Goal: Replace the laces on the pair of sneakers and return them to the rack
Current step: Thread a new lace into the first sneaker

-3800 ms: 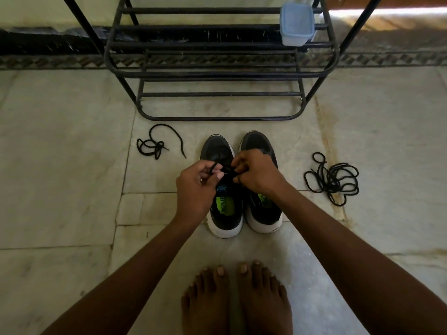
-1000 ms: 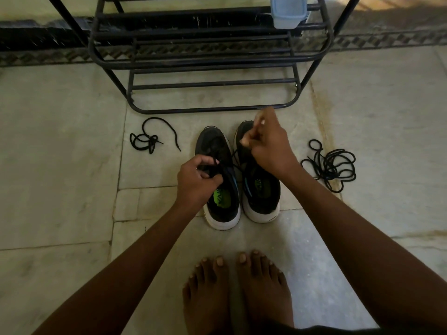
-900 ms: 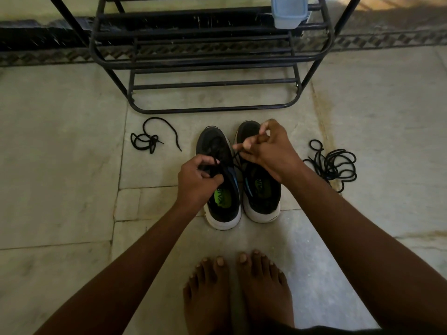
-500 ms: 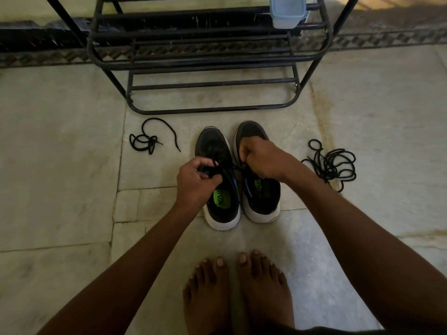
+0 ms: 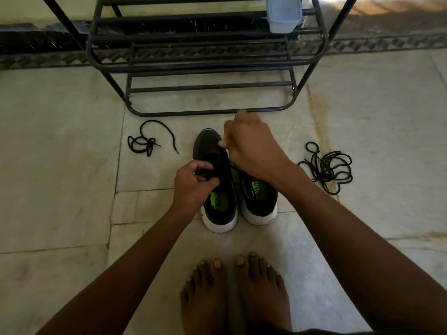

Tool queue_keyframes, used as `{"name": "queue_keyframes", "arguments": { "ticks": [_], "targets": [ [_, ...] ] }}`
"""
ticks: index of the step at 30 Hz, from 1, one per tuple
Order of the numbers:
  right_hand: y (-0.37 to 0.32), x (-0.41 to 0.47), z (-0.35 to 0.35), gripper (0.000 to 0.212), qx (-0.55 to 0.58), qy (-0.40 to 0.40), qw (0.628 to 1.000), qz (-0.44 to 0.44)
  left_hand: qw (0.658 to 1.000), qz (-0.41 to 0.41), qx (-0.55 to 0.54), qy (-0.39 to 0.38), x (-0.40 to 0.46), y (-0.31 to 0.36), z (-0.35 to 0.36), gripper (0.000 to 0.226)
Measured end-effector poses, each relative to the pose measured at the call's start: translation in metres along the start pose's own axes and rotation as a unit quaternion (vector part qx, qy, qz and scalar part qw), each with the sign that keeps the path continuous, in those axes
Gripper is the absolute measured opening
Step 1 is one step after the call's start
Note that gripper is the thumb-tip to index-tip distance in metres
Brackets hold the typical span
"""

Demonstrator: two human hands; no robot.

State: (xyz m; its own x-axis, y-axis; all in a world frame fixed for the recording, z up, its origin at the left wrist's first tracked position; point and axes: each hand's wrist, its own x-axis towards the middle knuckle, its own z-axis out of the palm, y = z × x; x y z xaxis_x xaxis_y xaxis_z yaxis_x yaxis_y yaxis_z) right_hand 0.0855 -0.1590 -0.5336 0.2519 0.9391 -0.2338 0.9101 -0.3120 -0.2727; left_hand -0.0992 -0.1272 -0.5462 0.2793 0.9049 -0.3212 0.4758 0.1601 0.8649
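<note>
while the left hand pins the eyelets of the left black white-soled sneaker on the pale stone floor before the black metal rack, the right hand, pinching its thin black lace, should draw steadily upward so it feeds without snagging.

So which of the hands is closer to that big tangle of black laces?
Right. The right hand is raised over the sneakers, beside the tangle of laces; the left hand grips the left sneaker, farther away.
</note>
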Motion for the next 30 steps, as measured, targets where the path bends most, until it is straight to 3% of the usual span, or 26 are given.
{"name": "queue_keyframes", "arguments": {
  "ticks": [2,4,6,7,8,11,13,15,18,22,27,30],
  "targets": [
    [-0.018,-0.02,-0.029,0.025,0.24,0.065,0.968,-0.044,1.0,0.0,-0.006,-0.001,0.0,0.0,-0.001,0.031],
    [-0.027,-0.025,-0.057,0.02,0.459,0.102,0.881,-0.055,1.0,0.007,-0.01,0.001,-0.001,0.0,-0.001,0.031],
    [-0.027,-0.026,-0.066,0.025,0.557,0.074,0.827,-0.02,1.0,0.021,-0.012,0.008,-0.002,0.0,-0.001,0.029],
    [-0.024,-0.027,-0.061,0.027,0.546,0.074,0.835,0.001,0.999,0.029,-0.01,0.015,-0.003,0.0,0.0,0.029],
    [-0.021,-0.024,-0.059,0.031,0.492,0.088,0.866,0.007,0.999,0.035,-0.009,0.022,-0.005,0.0,0.001,0.028],
    [-0.008,-0.024,-0.059,0.033,0.216,0.087,0.971,-0.056,0.998,0.039,-0.014,0.043,-0.007,-0.004,0.001,0.03],
    [-0.005,-0.023,-0.064,0.037,0.05,0.001,0.996,-0.079,0.998,0.038,-0.024,0.05,-0.008,-0.007,0.0,0.031],
    [-0.007,-0.026,-0.066,0.034,-0.053,-0.073,0.995,-0.051,0.997,0.041,-0.028,0.051,-0.007,-0.007,-0.001,0.031],
    [-0.004,-0.027,-0.068,0.022,-0.007,-0.066,0.996,-0.063,0.997,0.046,-0.026,0.047,-0.008,-0.007,-0.001,0.029],
    [0.0,-0.023,-0.08,0.029,0.057,-0.048,0.994,-0.086,0.997,0.058,-0.008,0.044,-0.009,-0.008,0.0,0.028],
    [-0.004,-0.024,-0.087,0.027,0.064,-0.091,0.986,-0.128,0.994,0.09,0.034,0.052,-0.011,-0.006,0.001,0.029],
    [-0.003,-0.025,-0.093,0.017,0.093,-0.161,0.972,-0.142,0.986,0.14,0.085,0.028,-0.014,-0.003,-0.003,0.04]
  ]
}}
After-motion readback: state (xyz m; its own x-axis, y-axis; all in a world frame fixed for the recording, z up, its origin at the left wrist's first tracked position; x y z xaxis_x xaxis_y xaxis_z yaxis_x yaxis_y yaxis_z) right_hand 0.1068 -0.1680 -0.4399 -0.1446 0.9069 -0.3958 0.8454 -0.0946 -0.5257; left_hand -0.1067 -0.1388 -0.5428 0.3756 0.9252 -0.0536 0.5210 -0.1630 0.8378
